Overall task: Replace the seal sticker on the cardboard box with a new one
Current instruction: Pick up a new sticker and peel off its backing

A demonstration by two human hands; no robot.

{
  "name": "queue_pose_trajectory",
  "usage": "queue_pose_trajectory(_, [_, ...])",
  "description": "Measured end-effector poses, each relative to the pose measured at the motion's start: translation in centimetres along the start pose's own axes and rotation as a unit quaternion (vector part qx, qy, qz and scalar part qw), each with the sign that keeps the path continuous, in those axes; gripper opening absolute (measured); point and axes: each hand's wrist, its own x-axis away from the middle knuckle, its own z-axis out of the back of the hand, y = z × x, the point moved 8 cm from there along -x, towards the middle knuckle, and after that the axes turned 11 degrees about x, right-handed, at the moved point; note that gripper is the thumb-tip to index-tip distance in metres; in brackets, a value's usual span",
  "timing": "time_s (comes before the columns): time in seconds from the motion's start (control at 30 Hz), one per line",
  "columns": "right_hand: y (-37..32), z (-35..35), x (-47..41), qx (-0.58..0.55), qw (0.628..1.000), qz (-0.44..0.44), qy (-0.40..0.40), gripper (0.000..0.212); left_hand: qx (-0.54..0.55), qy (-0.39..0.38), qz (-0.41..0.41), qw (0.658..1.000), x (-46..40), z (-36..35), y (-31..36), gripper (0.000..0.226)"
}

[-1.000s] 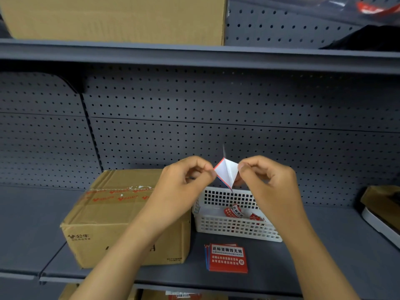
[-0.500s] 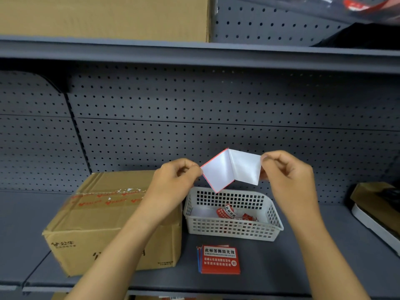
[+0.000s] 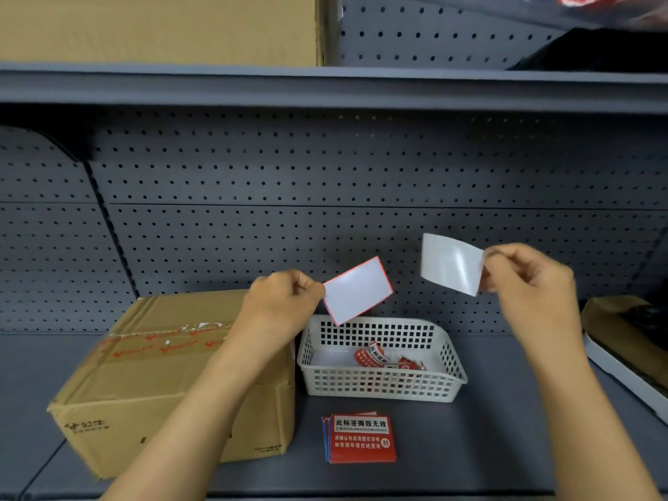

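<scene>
The sticker and its backing sheet, joined along one edge half a second ago, are now fully apart. The left hand pinches the red-edged sticker by its left edge, plain side toward the camera, above the far rim of the white basket. The right hand pinches the glossy backing, held well to the right. The cardboard box sits on the shelf at the left, torn red scraps along its top seam. A stack of new stickers lies near the basket. The sticker looks ready to press on; the backing is likely waste.
</scene>
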Motion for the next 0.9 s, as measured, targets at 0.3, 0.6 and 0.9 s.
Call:
queue_pose_trajectory(0.3, [0.0, -0.9, -0.8, -0.028, 1.0, -0.002, 0.0, 0.024, -0.037, -0.066, 0.014, 0.997, -2.5, -5.6, 0.1, 0.016])
queue_pose_trajectory(0.6, [0.2, -4.2, -0.7, -0.022, 0.998, 0.009, -0.05, 0.022, -0.031, -0.045, -0.026, 0.998, -2.6, -6.9, 0.8, 0.019])
queue_pose_trajectory(0.9, [-2.9, -7.4, 0.3, -0.038, 0.996, 0.052, -0.068, 0.02, 0.136, -0.001, -0.189, 0.973, 2.3, -2.5, 7.3, 0.013])
